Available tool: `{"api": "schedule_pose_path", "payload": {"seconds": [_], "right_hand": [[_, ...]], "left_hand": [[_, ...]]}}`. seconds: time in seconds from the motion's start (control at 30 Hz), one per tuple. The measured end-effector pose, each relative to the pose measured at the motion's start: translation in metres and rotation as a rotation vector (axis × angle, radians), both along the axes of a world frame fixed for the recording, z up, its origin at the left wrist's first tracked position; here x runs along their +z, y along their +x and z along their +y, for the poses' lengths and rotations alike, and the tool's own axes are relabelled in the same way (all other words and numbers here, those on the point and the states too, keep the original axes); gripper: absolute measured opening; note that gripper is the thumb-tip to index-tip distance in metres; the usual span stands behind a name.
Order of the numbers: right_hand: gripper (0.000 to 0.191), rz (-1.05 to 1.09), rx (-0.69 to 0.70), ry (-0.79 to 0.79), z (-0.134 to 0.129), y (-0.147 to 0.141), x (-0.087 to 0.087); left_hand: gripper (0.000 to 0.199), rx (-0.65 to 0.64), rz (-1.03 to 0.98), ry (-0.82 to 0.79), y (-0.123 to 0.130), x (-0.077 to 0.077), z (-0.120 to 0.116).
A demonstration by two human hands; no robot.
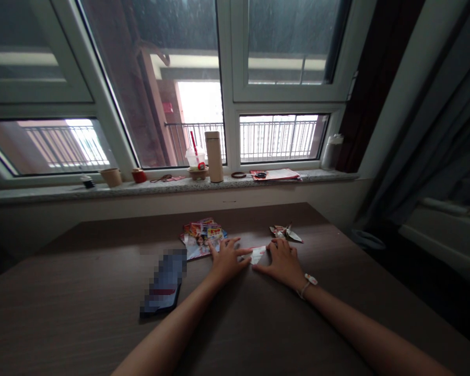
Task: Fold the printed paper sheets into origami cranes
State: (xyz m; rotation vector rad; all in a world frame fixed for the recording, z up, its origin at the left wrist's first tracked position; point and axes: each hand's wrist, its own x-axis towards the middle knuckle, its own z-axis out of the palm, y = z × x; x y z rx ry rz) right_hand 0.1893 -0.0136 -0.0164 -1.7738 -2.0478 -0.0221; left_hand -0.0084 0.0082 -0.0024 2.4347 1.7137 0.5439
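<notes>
Sitting along a speckled stone sill (70, 195) at far left, a small dark bottle with a white top (87, 182), a tan tapered cup (111, 177) and a squat red container (139, 175) face us across a dark brown wood-grain table (82, 277). On the tabletop, a flat black phone (164, 287), its screen pixelated, lies near our left forearm. Beyond it is a loose pile of colourful printed paper sheets (199, 240), below a clear plastic cup with a red straw (194, 156) and a tall beige cylindrical flask (214, 156) on the sill.

Our left hand (227, 259) has its fingers spread, the outer one overlapping the pile in view, thumb and forefinger at the left side of a small white folded paper with reddish markings (259, 255). That paper lies low over the table between our two hands. Our right hand (282, 262), fingers half curled and thumb apart, meets its right side; whether either hand pinches or merely presses it, we cannot tell. Just beyond our right fingers rests a pointed, multicoloured folded-paper piece (285, 232). A pale cord bracelet with a white charm (310, 280) circles our right wrist.
</notes>
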Motion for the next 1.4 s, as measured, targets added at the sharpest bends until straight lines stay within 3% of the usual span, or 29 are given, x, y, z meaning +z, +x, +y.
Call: {"api": "schedule_pose_path", "payload": {"seconds": [0.1,0.27,0.4,0.67,0.83,1.4], "right_hand": [[0.064,-0.006,0.008,0.045,-0.001,0.001,-0.001],[0.031,0.006,0.014,0.140,-0.004,0.002,0.003],[0.022,0.006,0.030,0.195,-0.005,0.002,0.006],[0.021,0.008,0.053,0.209,-0.004,0.002,0.004],[0.024,-0.010,-0.030,0.185,0.002,0.001,0.006],[0.017,-0.036,-0.084,0.209,0.013,0.012,0.008]], "left_hand": [[0.024,-0.002,-0.006,0.010,0.000,0.000,-0.001],[0.020,-0.006,-0.044,0.041,-0.002,0.000,-0.001],[0.020,-0.018,-0.070,0.041,-0.003,-0.001,0.001],[0.029,-0.022,-0.056,0.025,-0.003,-0.004,0.002],[0.039,-0.006,-0.043,-0.078,-0.005,0.001,0.005],[0.039,-0.068,0.003,-0.114,-0.011,0.009,0.003]]}}
